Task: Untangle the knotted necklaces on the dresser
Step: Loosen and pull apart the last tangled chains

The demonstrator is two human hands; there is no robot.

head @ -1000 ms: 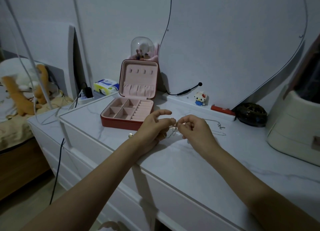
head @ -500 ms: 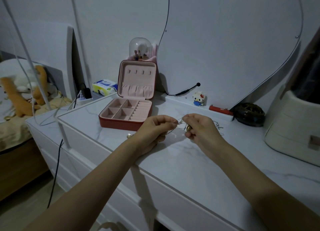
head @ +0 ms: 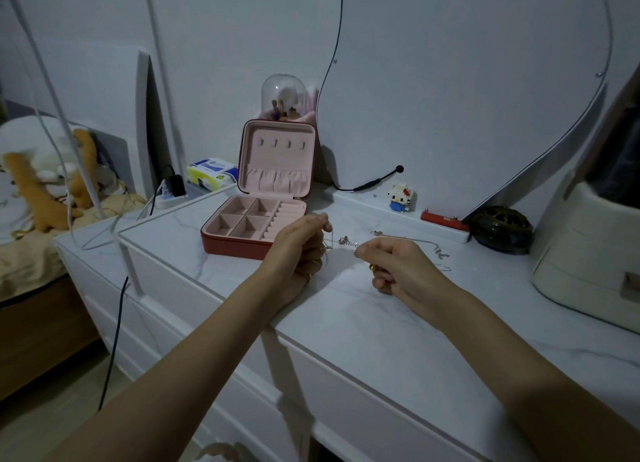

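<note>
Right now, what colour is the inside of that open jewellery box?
Pale pink: the jewellery box lining and compartments, inside a red shell, shown clearly in the head view.

Bare forearms and hands (no sleeves showing).

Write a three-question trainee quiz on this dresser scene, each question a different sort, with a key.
1. True or false: the jewelry box lid is closed.
2. Which hand holds a gold ring as well as chain? A. left hand B. right hand
3. Fill in: the necklaces stretch between both hands above the ___.

Key: 1 false; 2 B; 3 dresser.
</note>
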